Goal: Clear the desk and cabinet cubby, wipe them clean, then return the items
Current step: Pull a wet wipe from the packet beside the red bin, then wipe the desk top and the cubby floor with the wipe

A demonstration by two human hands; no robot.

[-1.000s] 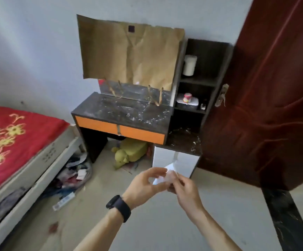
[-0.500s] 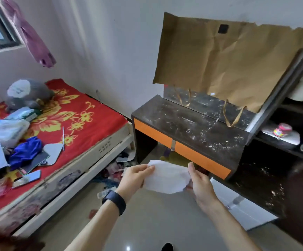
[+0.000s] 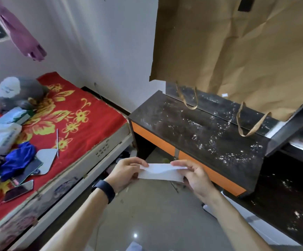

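1. Below the front edge of the desk (image 3: 192, 127), in the head view, the left hand (image 3: 127, 171) and the right hand (image 3: 196, 178) each pinch 1 end of a folded white tissue (image 3: 160, 173). The hands are held apart by the tissue's length.
2. The tissue hangs in the air above the floor, near the orange drawer front (image 3: 210, 174), and touches no furniture.
3. White crumbs and dust speckle the dark desk top and the cabinet cubby (image 3: 283, 201) at lower right. A brown paper bag (image 3: 237, 51) hangs behind the desk, its 2 handles dangling low over the back of the top.
4. The step looks like folding the tissue into a wiping pad. It should be folded flat and thick, then swept from the back corner forward in overlapping strokes, so the crumbs gather at 1 edge instead of scattering.
5. Phones, cloths and packets lie on the bed (image 3: 74, 124), probably the cleared items.
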